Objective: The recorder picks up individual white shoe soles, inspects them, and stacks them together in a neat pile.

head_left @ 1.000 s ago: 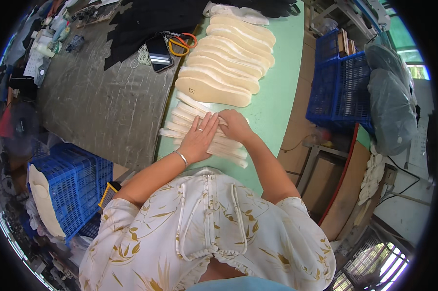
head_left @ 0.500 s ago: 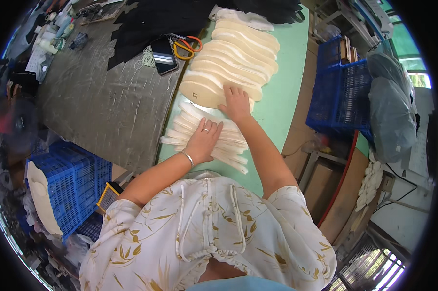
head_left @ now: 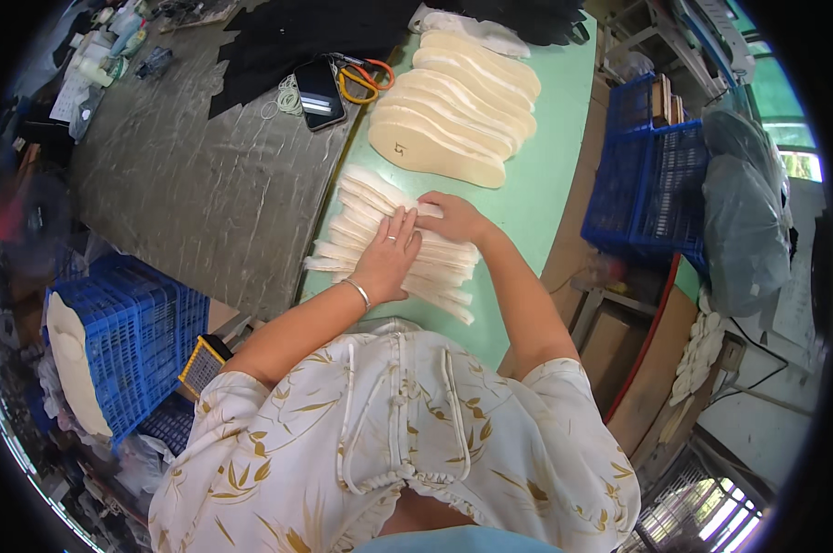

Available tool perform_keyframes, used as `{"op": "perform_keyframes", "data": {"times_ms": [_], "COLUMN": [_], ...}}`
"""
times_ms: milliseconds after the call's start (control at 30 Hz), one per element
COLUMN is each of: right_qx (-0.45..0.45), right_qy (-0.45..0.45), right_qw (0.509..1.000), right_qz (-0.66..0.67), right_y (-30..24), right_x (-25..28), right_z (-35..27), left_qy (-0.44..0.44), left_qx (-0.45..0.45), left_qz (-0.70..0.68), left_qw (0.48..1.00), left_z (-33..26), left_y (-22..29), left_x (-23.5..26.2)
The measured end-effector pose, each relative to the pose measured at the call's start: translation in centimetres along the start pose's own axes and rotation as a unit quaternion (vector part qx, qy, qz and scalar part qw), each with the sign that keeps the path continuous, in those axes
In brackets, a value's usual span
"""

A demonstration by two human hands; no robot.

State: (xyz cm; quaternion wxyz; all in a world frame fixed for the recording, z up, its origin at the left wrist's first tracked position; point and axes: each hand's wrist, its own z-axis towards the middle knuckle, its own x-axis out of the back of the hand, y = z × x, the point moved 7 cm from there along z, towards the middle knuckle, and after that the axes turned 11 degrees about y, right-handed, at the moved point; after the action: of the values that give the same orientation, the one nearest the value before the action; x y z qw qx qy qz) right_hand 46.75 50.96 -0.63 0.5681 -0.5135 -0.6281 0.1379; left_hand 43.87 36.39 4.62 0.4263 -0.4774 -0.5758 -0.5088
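Observation:
A bundle of soft, off-white strips [head_left: 352, 241] lies in overlapping layers on the green tabletop, in front of my body. My left hand [head_left: 386, 260], with a ring and a bangle, rests flat over the strips, fingers stretched out. Just right of it, my right hand [head_left: 455, 219] is bent, thumb and fingers pinching the far right edge of the top strips. Beyond both hands lies a row of overlapping cream insoles [head_left: 463, 106]; the nearest one carries a dark hand-drawn mark. Neither hand touches the insoles.
On the dark table [head_left: 223, 175] at left lie a phone [head_left: 320, 94], orange-handled scissors [head_left: 361, 81] and coiled cord [head_left: 288, 96]. Black material [head_left: 278, 46] covers the far side. Blue crates stand at right [head_left: 651, 175] and lower left [head_left: 145, 336]. The green tabletop [head_left: 564, 120] ends at right.
My right hand has left the nearest insole and come back to the strips, beside my left. The insoles sit slightly farther away from the strips. My left hand stays on the strips.

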Motion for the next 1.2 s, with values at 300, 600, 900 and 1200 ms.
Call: {"op": "perform_keyframes", "data": {"times_ms": [300,600,900,1200], "right_qx": [-0.069,0.101,0.037,-0.026], "right_qy": [-0.13,0.197,0.045,-0.04], "right_qw": [0.988,0.975,0.998,0.974], "right_qz": [0.045,-0.029,-0.013,0.222], "right_y": [0.9,1.2,1.7,-0.2], "right_x": [0.2,4.2,0.6,-3.0], "right_z": [1.6,3.1,5.2,4.1], "left_qy": [-0.014,-0.003,-0.017,-0.023], "left_qx": [0.011,0.011,0.004,0.001], "left_qz": [-0.002,0.009,0.035,0.011], "left_qw": [1.0,1.0,0.999,1.0], "left_z": [0.1,-0.4,-0.4,-0.5], "left_y": [0.3,0.2,0.6,-0.2], "left_x": [-0.1,-0.5,-0.4,-0.3]}}
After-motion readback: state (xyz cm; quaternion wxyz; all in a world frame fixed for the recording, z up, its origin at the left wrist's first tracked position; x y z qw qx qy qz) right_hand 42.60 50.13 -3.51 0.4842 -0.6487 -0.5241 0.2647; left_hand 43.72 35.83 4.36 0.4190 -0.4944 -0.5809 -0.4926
